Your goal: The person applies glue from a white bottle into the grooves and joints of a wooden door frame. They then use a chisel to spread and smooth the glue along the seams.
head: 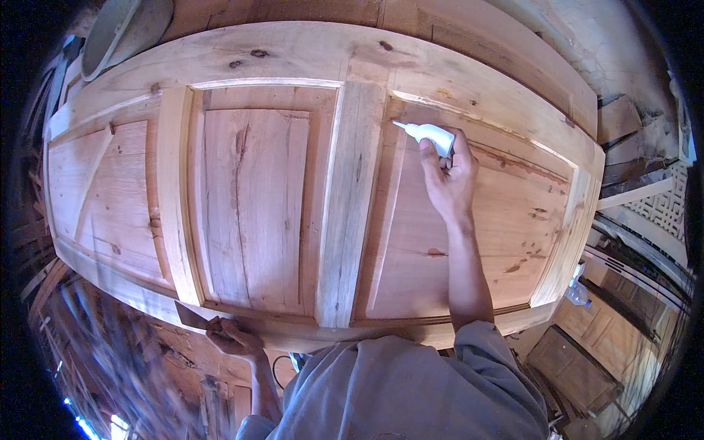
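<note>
A panelled wooden door [352, 192] lies flat before me, its raised panels set between pale rails and stiles. My right hand [452, 176] is closed around a small white squeeze bottle [435, 137], tilted with its thin nozzle pointing left over the corner of the right panel. At the door's near edge, my left hand [234, 336] holds a thin, flat, dark piece [192, 319]; its material cannot be told. A narrow wood strip [94, 179] lies slanted on the left panel. Dark knots and cracks mark the wood, with a reddish-brown line along the right panel's far side.
A rounded tub-like container [124, 33] stands beyond the door's far left. Wood offcuts [621, 124] lie past the right end, near a white patterned lattice piece [660, 206]. A clear plastic bottle [578, 294] and more panelled wood [572, 357] are at the lower right.
</note>
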`<control>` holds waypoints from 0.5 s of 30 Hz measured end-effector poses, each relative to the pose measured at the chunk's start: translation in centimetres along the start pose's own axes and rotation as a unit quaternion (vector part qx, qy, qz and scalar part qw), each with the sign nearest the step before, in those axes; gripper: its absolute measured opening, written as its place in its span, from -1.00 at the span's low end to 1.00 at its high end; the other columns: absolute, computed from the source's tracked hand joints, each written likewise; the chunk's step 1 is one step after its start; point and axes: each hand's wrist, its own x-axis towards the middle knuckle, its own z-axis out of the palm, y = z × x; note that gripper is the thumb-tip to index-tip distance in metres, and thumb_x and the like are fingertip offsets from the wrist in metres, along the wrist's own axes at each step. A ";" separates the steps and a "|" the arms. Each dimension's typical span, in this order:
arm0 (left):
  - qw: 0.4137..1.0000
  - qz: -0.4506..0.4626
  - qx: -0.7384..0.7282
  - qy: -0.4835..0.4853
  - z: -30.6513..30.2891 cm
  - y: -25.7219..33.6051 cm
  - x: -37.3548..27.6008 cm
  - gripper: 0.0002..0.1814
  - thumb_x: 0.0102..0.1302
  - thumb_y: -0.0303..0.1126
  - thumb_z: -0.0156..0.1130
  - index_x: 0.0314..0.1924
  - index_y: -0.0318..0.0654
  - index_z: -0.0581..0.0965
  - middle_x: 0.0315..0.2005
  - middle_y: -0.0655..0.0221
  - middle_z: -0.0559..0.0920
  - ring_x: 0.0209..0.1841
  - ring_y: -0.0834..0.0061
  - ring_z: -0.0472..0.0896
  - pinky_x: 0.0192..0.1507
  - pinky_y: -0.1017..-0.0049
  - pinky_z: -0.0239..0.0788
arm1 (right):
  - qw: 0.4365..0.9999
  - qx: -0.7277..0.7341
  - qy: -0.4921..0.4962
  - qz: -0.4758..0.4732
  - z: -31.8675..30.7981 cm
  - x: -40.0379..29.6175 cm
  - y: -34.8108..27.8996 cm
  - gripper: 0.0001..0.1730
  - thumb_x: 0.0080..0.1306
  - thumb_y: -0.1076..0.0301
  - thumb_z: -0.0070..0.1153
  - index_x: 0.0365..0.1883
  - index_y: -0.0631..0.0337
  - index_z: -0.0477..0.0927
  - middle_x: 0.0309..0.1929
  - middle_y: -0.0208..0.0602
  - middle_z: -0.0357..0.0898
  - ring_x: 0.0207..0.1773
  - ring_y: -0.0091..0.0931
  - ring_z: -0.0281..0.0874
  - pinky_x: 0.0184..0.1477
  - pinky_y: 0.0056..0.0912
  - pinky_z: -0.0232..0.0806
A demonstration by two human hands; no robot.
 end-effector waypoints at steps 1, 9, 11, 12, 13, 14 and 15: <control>1.000 -0.006 -0.010 -0.001 0.0 0.2 -0.1 -0.67 0.43 -0.20 0.08 -0.08 -0.36 0.39 -0.29 0.37 0.40 -0.31 0.55 0.33 -0.29 0.55 0.21 | 1.000 -0.027 0.008 -0.012 0.1 0.0 -0.3 -0.81 0.33 0.40 0.18 -0.14 0.28 0.55 -0.42 -0.50 0.54 -0.48 -0.81 0.24 -0.50 -0.72 0.10; 0.995 0.093 0.011 0.023 0.7 0.3 0.4 -0.71 0.42 -0.20 0.13 -0.11 -0.30 0.40 -0.51 0.49 0.40 -0.55 0.66 0.29 -0.58 0.62 0.12 | 0.994 -0.047 0.061 -0.078 1.2 0.0 0.7 -0.77 0.24 0.33 0.26 -0.22 0.25 0.56 -0.60 -0.46 0.49 -0.66 -0.75 0.19 -0.61 -0.64 0.11; 0.998 0.056 -0.017 0.013 0.0 -1.3 0.2 -0.73 0.43 -0.22 0.12 -0.11 -0.29 0.40 -0.55 0.53 0.38 -0.58 0.69 0.26 -0.59 0.62 0.10 | 0.994 -0.060 0.056 -0.072 1.0 0.0 1.1 -0.78 0.23 0.34 0.27 -0.22 0.25 0.56 -0.60 -0.46 0.50 -0.66 -0.75 0.19 -0.61 -0.64 0.11; 0.998 0.058 -0.015 0.014 -0.1 -1.6 0.2 -0.75 0.43 -0.23 0.11 -0.11 -0.28 0.41 -0.56 0.54 0.37 -0.58 0.70 0.26 -0.59 0.62 0.10 | 0.994 -0.056 0.059 -0.073 1.1 0.0 1.1 -0.77 0.23 0.34 0.27 -0.22 0.25 0.56 -0.60 -0.46 0.50 -0.66 -0.75 0.19 -0.61 -0.64 0.12; 0.998 0.061 -0.012 0.015 -0.2 -1.9 0.2 -0.76 0.44 -0.24 0.11 -0.11 -0.27 0.41 -0.56 0.54 0.36 -0.59 0.70 0.25 -0.59 0.62 0.09 | 0.994 -0.053 0.062 -0.074 1.2 -0.1 1.1 -0.77 0.23 0.34 0.27 -0.22 0.25 0.56 -0.59 -0.46 0.51 -0.66 -0.74 0.19 -0.61 -0.64 0.12; 0.998 0.063 -0.010 0.016 -0.3 -2.0 0.1 -0.77 0.44 -0.24 0.11 -0.11 -0.26 0.41 -0.57 0.55 0.36 -0.59 0.70 0.25 -0.59 0.62 0.09 | 0.994 -0.049 0.065 -0.076 1.2 -0.1 1.1 -0.77 0.23 0.34 0.28 -0.22 0.25 0.57 -0.59 -0.46 0.51 -0.66 -0.74 0.19 -0.61 -0.65 0.12; 0.999 0.041 -0.003 0.010 -0.4 -1.9 0.1 -0.73 0.43 -0.20 0.10 -0.11 -0.27 0.41 -0.52 0.53 0.36 -0.53 0.68 0.26 -0.53 0.62 0.10 | 0.994 -0.050 0.066 -0.077 1.3 0.0 1.1 -0.77 0.23 0.33 0.28 -0.22 0.25 0.57 -0.59 -0.46 0.51 -0.66 -0.75 0.19 -0.61 -0.65 0.12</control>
